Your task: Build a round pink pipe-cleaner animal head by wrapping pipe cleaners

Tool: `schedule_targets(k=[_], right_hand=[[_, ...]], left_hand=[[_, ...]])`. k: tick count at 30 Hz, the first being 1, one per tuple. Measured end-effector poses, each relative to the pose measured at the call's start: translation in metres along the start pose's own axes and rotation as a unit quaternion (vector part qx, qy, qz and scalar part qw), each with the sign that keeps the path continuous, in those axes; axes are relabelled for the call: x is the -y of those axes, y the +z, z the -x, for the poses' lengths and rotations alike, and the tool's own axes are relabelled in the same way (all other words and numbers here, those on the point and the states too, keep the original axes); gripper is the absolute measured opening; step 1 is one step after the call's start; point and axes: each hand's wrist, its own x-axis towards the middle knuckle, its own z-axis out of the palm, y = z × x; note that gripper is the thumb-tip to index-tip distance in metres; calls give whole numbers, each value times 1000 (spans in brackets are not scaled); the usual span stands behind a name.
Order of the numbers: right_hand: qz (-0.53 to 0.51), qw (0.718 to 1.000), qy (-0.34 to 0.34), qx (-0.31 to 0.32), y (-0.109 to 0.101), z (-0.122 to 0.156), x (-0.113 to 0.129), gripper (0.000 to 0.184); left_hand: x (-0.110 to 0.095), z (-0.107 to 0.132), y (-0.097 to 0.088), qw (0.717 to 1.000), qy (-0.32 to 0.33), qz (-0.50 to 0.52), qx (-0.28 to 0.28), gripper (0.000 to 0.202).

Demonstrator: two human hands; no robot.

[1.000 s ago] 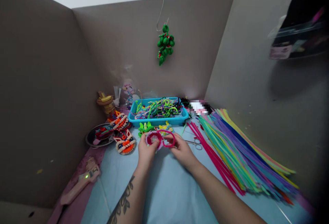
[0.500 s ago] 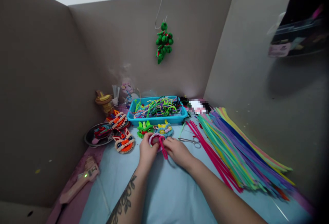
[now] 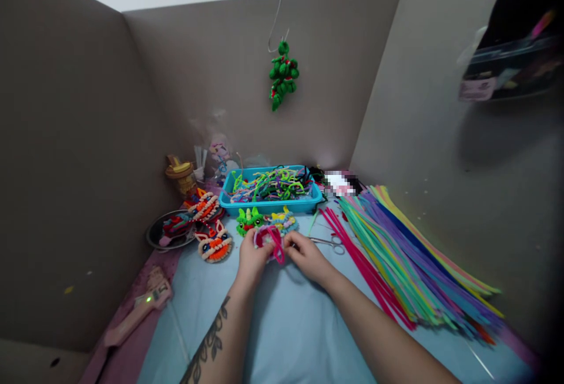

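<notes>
My left hand grips a small round piece of pink and pale lilac pipe cleaner, with thumb and fingers closed on its rim. A bright pink pipe cleaner hangs in a loop over the right side of that piece. Pressed together beside the loop, the fingers of my right hand pinch the pink pipe cleaner; its end is hidden by them. Just beyond my hands lie a green animal-face ornament and a blue-and-yellow one. A pair of scissors rests right of my right hand.
A blue tray of pipe cleaner scraps stands at the back. Long coloured pipe cleaners and pink ones lie right. Orange-and-cream ornaments, a metal bowl and a pink glue gun are left. Grey panels surround the table.
The round piece has tipped slightly in my left hand. The pink loop looks wider, and my right fingers have shifted a little right, away from the piece.
</notes>
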Motion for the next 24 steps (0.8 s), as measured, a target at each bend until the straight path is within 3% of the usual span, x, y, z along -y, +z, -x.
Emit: schedule_targets(k=[5, 11, 15, 21, 24], right_hand=[[-98, 993, 63, -36, 6, -3, -4, 8], [40, 992, 59, -107, 12, -2, -8, 16], [38, 990, 84, -107, 11, -2, -8, 18], [-106, 980, 162, -53, 4, -2, -4, 24], [-60, 991, 89, -86, 3, 2, 3, 21]], left_hand=[[0, 0, 0, 1000, 3, 6, -23, 32], [-10, 5, -3, 996, 59, -50, -34, 28], [-14, 6, -2, 995, 68, -60, -37, 27], [-6, 2, 0, 999, 32, -8, -14, 33], [-4, 1, -1, 999, 33, -17, -25, 33]])
